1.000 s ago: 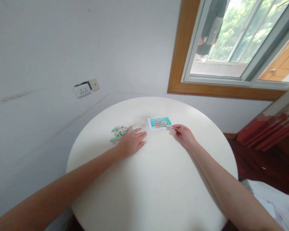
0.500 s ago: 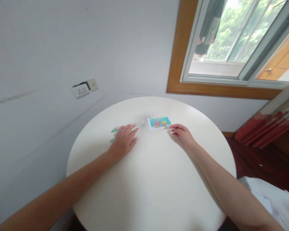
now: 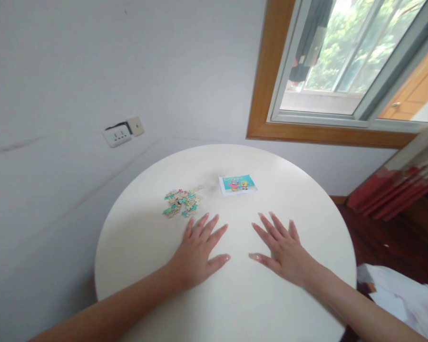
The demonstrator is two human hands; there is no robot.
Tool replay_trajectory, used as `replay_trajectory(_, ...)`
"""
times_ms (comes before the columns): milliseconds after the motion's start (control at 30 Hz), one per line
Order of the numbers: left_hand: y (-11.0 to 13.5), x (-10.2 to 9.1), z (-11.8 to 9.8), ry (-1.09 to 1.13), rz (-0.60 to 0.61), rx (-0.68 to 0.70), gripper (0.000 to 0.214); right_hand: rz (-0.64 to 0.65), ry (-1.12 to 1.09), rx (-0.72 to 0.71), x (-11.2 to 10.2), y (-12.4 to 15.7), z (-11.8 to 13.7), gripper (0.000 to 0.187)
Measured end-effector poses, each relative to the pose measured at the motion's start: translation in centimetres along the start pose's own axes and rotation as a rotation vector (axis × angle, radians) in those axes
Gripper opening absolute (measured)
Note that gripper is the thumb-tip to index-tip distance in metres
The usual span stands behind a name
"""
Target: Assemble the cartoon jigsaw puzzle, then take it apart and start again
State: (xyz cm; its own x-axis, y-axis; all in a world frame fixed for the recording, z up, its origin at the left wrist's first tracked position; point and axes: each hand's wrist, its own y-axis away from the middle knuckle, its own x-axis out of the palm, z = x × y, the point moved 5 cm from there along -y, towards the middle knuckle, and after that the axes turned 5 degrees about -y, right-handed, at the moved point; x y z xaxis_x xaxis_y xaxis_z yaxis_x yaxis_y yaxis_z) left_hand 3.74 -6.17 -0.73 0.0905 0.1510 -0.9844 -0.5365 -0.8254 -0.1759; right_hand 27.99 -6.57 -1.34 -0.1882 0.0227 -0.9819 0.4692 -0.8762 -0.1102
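My left hand is open, palm down with fingers spread, over the white round table. Just beyond its fingertips lies a loose pile of small jigsaw puzzle pieces, some bare tan, others printed in teal, green and pink. My right hand is open as well, fingers fanned, with nothing in it. Farther back, between the two hands, rests a picture card with a pink and a yellow cartoon figure on teal. Neither hand touches the card or the pile.
A white wall with a power socket stands behind the table. To the right are a wood-framed window and a red and cream curtain. White cloth or paper lies at the lower right.
Both hands have drawn back toward me and spread open. My left hand has uncovered the puzzle pieces. My right hand has left the picture card's edge.
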Motion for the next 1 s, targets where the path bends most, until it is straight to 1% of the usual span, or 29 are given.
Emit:
replay_trajectory(167,0.06,-0.09,-0.12,-0.012,-0.032,0.011,0.066,-0.011,0.004,-0.016,-0.13,-0.18,0.02,0.073)
replay_trajectory(433,0.00,-0.17,-0.23,-0.001,-0.016,0.022,0.066,-0.032,0.022,-0.025,-0.27,-0.01,0.03,0.073)
replay_trajectory(700,-0.06,-0.11,-0.33,0.027,0.012,-0.005,0.067,-0.043,0.042,-0.030,-0.07,0.07,-0.10,0.073)
replay_trajectory(1000,-0.09,-0.42,-0.59,0.011,0.000,0.014,0.068,-0.073,0.044,-0.037,0.05,0.09,-0.14,0.073)
